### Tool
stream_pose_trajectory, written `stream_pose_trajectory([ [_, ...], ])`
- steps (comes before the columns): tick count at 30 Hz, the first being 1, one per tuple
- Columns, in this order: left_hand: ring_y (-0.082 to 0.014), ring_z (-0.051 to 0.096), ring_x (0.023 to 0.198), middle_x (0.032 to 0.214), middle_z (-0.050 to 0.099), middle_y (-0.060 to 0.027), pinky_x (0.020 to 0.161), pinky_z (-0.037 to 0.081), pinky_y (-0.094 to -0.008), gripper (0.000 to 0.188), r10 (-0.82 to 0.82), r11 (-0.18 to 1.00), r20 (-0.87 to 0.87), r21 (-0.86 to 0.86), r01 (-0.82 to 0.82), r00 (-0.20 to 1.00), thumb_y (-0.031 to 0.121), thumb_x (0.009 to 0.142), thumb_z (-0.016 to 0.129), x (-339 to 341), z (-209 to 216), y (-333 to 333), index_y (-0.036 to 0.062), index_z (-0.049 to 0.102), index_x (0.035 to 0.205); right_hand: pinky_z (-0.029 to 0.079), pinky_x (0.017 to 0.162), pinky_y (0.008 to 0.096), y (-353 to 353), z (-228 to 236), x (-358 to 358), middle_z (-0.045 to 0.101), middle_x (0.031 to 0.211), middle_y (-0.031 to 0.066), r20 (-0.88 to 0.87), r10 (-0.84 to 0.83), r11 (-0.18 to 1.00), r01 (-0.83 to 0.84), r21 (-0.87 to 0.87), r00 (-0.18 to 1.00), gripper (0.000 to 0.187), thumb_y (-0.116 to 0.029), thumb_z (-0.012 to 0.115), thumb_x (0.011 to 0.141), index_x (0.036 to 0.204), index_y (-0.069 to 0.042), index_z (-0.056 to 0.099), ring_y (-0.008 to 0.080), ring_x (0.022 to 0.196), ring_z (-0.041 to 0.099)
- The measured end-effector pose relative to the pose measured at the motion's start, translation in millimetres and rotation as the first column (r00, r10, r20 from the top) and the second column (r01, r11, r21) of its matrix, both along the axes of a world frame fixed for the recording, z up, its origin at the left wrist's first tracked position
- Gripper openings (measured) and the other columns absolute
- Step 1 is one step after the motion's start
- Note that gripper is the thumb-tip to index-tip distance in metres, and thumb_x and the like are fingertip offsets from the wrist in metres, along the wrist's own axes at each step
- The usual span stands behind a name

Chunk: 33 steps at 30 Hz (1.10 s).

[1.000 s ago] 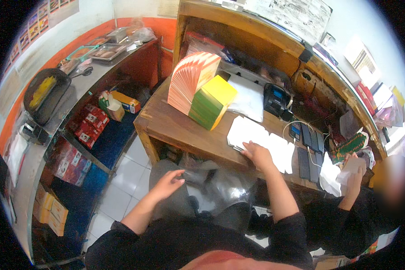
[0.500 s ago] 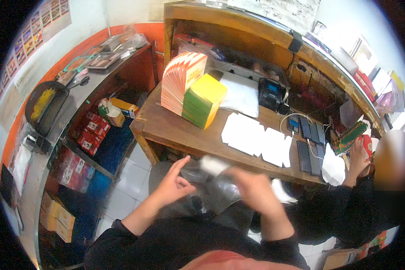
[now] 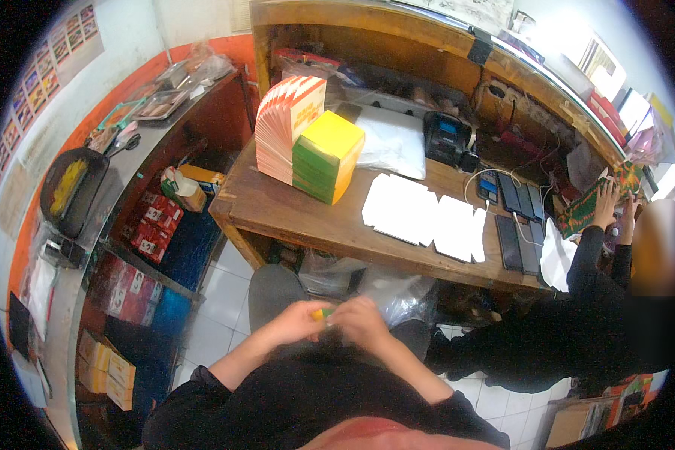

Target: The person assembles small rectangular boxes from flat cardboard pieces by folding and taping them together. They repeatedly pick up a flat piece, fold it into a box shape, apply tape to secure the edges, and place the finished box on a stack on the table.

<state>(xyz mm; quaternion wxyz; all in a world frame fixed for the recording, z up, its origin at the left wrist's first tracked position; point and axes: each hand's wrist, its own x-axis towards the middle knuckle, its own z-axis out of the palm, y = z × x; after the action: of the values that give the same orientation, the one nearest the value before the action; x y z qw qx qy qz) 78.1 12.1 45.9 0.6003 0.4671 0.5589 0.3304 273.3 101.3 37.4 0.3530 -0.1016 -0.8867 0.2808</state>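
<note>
My left hand (image 3: 296, 322) is closed over my lap, with a small yellow-and-green piece (image 3: 322, 313), perhaps a folded carton, showing at its fingertips. Right beside it, my right hand (image 3: 361, 324) has its fingers pinched together at the piece's edge. What that hand grips is too small to make out. On the wooden table (image 3: 292, 217) in front stands a stack of yellow-and-green cartons (image 3: 328, 157). Against it leans a fanned stack of orange-and-white cartons (image 3: 286, 131). Flat white cut-out cartons (image 3: 416, 217) lie to their right.
Several dark phones (image 3: 519, 236) with a white cable lie at the table's right, a black device (image 3: 448, 139) behind. A co-worker's hand (image 3: 606, 202) touches a green patterned box at far right. At left stands a shelf (image 3: 150, 289) with red packs; clear plastic (image 3: 397, 296) hangs under the table.
My hands have come together over my lap; the left went from open to closed. The blurred white thing by my right hand no longer shows. The co-worker's hands have shifted up.
</note>
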Motion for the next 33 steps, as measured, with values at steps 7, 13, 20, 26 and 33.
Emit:
stream_pose_trajectory([
  [7,-0.0123,0.063,0.062,0.084,0.063,-0.0049,0.054,0.051,-0.0262,0.047,-0.124,0.992,-0.032,-0.015,0.123,0.992,0.013,0.093,0.062,-2,10,5,0.0006,0.047,0.136,0.044,0.081,0.0399,-1,-14,5,0.065,0.096,0.0033,0.218,-0.153,0.985,0.168,-0.051,0.964,0.016,-0.011,0.071,0.077,0.093,-0.015,0.071,0.0265,0.092,0.06],
  [13,-0.0111,0.06,0.061,0.084,0.061,-0.0031,0.054,0.05,-0.025,0.05,-0.103,0.993,0.069,-0.048,0.106,0.992,0.02,0.094,0.063,3,-15,7,0.004,0.045,0.138,0.044,0.082,0.0404,-3,-13,8,0.065,0.098,0.0054,0.185,-0.147,0.98,0.169,-0.106,0.972,0.014,-0.012,0.069,0.082,0.096,-0.013,0.068,0.0276,0.095,0.06],
  [20,-0.0092,0.061,0.064,0.086,0.062,-0.0008,0.056,0.048,-0.0218,0.052,-0.128,0.983,0.163,-0.108,0.146,0.978,0.027,0.096,0.06,1,10,9,0.0085,0.043,0.141,0.045,0.081,0.0402,-5,-14,10,0.066,0.098,0.0054,0.144,-0.19,0.978,0.2,-0.058,0.971,0.013,-0.01,0.069,0.081,0.094,-0.011,0.066,0.028,0.095,0.061],
  [26,-0.009,0.061,0.066,0.088,0.063,-0.0007,0.058,0.049,-0.0216,0.053,-0.165,0.968,0.286,-0.137,0.211,0.944,0.027,0.096,0.059,-6,-4,7,0.0098,0.041,0.143,0.043,0.079,0.039,-2,-13,11,0.066,0.098,0.0035,0.057,-0.098,0.995,0.1,-0.026,0.994,0.017,-0.007,0.069,0.077,0.093,-0.013,0.066,0.0272,0.093,0.061],
  [33,-0.0094,0.062,0.065,0.089,0.064,-0.0012,0.055,0.047,-0.0214,0.053,-0.19,0.973,0.224,-0.085,0.213,0.956,0.025,0.096,0.059,-4,-4,7,0.0096,0.041,0.143,0.045,0.079,0.0399,-3,-15,13,0.065,0.095,0.003,0.184,-0.193,0.978,0.204,-0.039,0.964,0.019,-0.007,0.07,0.075,0.091,-0.016,0.069,0.0264,0.092,0.061],
])
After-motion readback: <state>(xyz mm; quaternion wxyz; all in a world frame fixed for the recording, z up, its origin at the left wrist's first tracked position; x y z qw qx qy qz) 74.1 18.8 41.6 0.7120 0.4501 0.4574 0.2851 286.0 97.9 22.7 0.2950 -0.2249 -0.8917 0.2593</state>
